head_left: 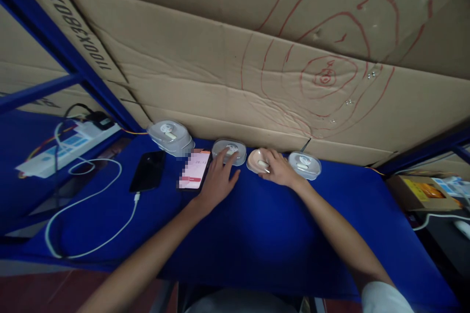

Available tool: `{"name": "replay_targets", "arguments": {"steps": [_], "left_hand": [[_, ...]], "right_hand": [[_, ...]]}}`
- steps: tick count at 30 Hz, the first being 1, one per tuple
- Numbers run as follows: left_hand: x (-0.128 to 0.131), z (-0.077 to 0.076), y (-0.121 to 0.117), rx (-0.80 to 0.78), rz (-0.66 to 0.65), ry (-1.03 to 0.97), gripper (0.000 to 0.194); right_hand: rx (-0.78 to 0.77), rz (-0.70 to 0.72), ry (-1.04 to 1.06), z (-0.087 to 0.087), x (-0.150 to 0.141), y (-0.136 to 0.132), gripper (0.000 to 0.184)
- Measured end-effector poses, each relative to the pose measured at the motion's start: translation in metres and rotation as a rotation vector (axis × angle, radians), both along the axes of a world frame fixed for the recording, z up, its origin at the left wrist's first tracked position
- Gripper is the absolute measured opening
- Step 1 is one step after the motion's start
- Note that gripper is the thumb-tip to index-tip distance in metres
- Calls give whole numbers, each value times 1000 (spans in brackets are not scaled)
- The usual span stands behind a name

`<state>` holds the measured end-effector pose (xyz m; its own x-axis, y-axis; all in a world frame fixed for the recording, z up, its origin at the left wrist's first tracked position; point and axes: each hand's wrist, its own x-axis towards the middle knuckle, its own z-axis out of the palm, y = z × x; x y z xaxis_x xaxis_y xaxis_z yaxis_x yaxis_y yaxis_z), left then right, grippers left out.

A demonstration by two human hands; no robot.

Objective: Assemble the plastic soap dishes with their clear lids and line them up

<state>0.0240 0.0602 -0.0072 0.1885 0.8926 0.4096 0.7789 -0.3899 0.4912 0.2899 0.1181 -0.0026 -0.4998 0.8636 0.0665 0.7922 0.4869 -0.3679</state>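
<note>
Both of our hands reach across the blue cloth-covered table (279, 234) toward its far edge. Our left hand (217, 180) lies with fingers spread, fingertips resting on the clear round plastic container with a white label (230, 149) — touching its top, not clamped around it. Our right hand (278, 168) is curled over the pinkish round plastic container (254, 159) just to the right, fingers bent onto it; whether they actually grip it, we cannot tell. The two hands sit near each other but apart.

Just left of the left hand lies a smartphone with a lit pink-and-white screen (194, 170), and further left a black smartphone with a dark screen (148, 171), face up. A white charging cable (91, 205) loops over the cloth on the near left side.

Farther back, another clear round container (304, 164) stands right of the right hand, and a stack of larger clear lidded containers (171, 137) sits to the far left of the row. A white power strip (62, 149) lies at the left edge — behind everything rises a brown cardboard wall with red scribbled rings (323, 76).
</note>
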Motion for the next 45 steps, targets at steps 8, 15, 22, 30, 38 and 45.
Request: {"name": "replay_targets", "arguments": {"steps": [8, 15, 22, 30, 38, 45], "left_hand": [[3, -22, -79, -411, -366, -276, 107], [11, -24, -109, -469, -402, -164, 98], [15, -10, -114, -455, -199, -580, 84], [44, -15, -112, -578, -234, -784, 99], [18, -20, -137, -583, -185, -413, 110], [7, -21, -151, -538, -362, 1, 102]], "right_hand": [[-156, 320, 242, 17, 26, -83, 100], [38, 120, -42, -2, 14, -12, 87], [101, 158, 144, 6, 22, -67, 61], [-112, 165, 410, 0, 21, -174, 58], [-27, 78, 428, -8, 28, -155, 51], [123, 54, 116, -24, 24, -126, 51]]}}
